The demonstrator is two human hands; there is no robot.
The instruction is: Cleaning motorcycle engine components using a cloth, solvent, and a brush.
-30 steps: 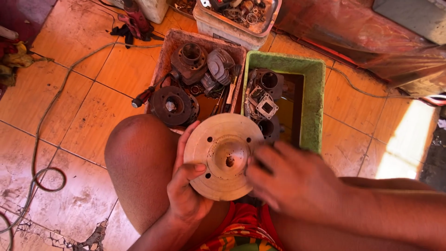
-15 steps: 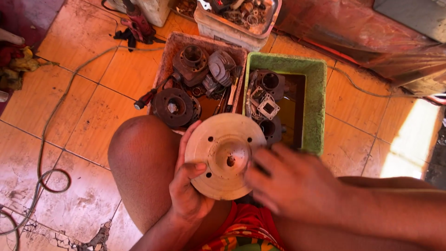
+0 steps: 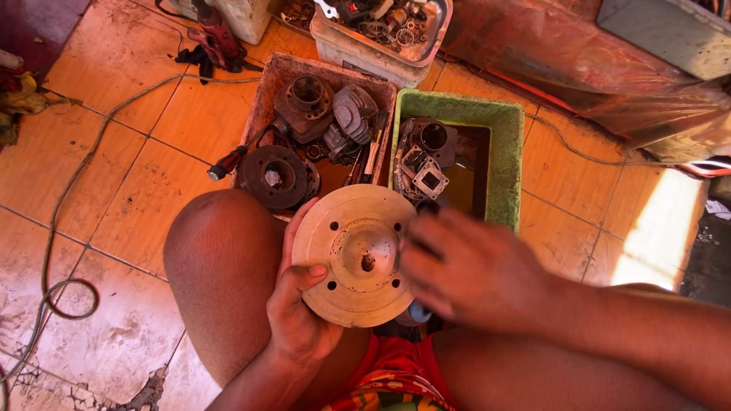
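A round, pale metal disc (image 3: 350,255) with a domed centre, a middle hole and several small bolt holes is held above my lap. My left hand (image 3: 301,312) grips its left rim, thumb across the face. My right hand (image 3: 472,274) is blurred, at the disc's right edge, fingers spread over the rim; whether it holds anything is unclear. My bare left knee (image 3: 221,266) lies under the disc.
A pinkish tray (image 3: 263,103) of dark engine parts and a green tub (image 3: 506,144) with metal housings in brown liquid stand on the orange tiled floor ahead. A white tub (image 3: 358,49) of small parts sits behind. A cable (image 3: 68,198) snakes at left.
The right hand has shifted a little to the right across the disc and is blurred now. The disc stays in the left hand.
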